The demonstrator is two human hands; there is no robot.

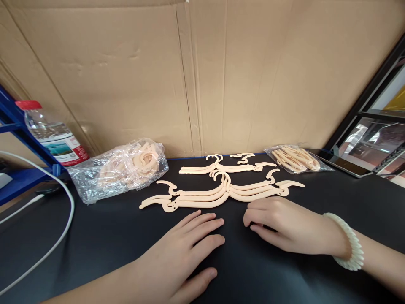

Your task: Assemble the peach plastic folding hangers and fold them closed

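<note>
Several peach plastic folding hangers [202,197] lie close together in a row on the black table, their hooks pointing toward the back. Behind them is another peach hanger [202,169], with a few loose small pieces [243,158] beyond it. My left hand [186,249] rests on the table in front of the row, fingers spread and holding nothing. To the right, my right hand [278,223], with a pale coiled band on the wrist, lies with fingers loosely curled under. Nothing shows in it. It is nearest the right end of the front hangers.
A clear plastic bag of peach parts [133,166] lies at the back left beside a red-capped bottle [63,139]. At the back right are a smaller bag of parts [295,159] and a tablet-like device [343,164]. A white cable [71,211] curves along the left. Cardboard [253,76] stands behind.
</note>
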